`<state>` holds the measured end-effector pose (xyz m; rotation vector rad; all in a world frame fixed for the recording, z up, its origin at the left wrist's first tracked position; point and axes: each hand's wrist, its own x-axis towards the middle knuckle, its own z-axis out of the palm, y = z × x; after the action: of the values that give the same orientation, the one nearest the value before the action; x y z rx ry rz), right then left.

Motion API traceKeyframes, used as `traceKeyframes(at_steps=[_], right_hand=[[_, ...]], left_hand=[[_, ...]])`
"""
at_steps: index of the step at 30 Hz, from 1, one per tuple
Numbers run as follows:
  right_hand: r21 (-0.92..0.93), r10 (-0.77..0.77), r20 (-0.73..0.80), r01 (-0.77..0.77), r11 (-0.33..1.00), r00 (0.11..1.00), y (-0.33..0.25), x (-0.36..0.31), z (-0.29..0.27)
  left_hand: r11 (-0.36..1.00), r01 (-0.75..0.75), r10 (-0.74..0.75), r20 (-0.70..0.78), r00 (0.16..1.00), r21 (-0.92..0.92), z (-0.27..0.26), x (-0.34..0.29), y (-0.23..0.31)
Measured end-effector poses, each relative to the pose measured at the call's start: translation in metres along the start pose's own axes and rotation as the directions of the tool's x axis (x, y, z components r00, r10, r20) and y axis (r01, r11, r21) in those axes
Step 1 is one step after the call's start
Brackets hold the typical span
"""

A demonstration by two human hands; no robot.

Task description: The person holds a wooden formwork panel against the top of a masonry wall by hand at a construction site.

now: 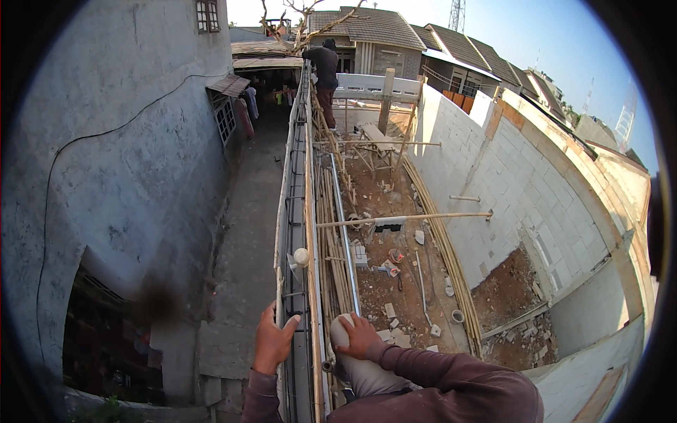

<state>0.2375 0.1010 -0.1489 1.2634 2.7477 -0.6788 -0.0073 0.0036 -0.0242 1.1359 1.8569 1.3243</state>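
In front of me a long, narrow formwork of wooden boards [307, 183] runs along the top of a wall, with dark reinforcing bars [297, 176] lying inside. My left hand [273, 340] is at the near part of the left formwork board [279, 296], fingers on the outer side and thumb over its edge. My right hand [360, 337] rests with spread fingers on my bent knee [341, 330], holding nothing. A pale rounded object [301, 257], its kind unclear, sits on the formwork ahead of my hands.
Left, a passage [243, 233] runs below beside a grey plastered house wall [134, 141]. Right, bamboo poles [437, 247], rubble and a wooden trestle [377, 137] stand on the dirt floor, before a white block wall [515, 169]. Another person [324, 70] is at the formwork's far end.
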Motion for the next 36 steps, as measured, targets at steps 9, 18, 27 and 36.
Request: traceKeyframes(at_steps=[9, 18, 27, 36], right_hand=[[0.005, 0.003, 0.004, -0.003, 1.0, 1.0, 0.0, -0.002, -0.005], [0.011, 0.01, -0.004, -0.01, 1.0, 1.0, 0.005, -0.003, -0.001], [0.016, 0.024, -0.013, -0.024, 1.0, 1.0, 0.007, -0.004, 0.001], [0.039, 0.013, -0.027, -0.011, 0.999, 1.0, 0.01, -0.005, 0.002]], left_hand=[[1.0, 0.007, -0.006, 0.022, 1.0, -0.007, -0.002, -0.002, 0.013], [0.999, -0.006, 0.006, 0.01, 1.0, -0.031, 0.001, 0.001, 0.0], [0.999, 0.003, -0.003, 0.012, 1.0, -0.05, 0.001, 0.001, 0.001], [0.999, 0.03, -0.031, -0.015, 0.999, -0.014, 0.002, -0.003, 0.008]])
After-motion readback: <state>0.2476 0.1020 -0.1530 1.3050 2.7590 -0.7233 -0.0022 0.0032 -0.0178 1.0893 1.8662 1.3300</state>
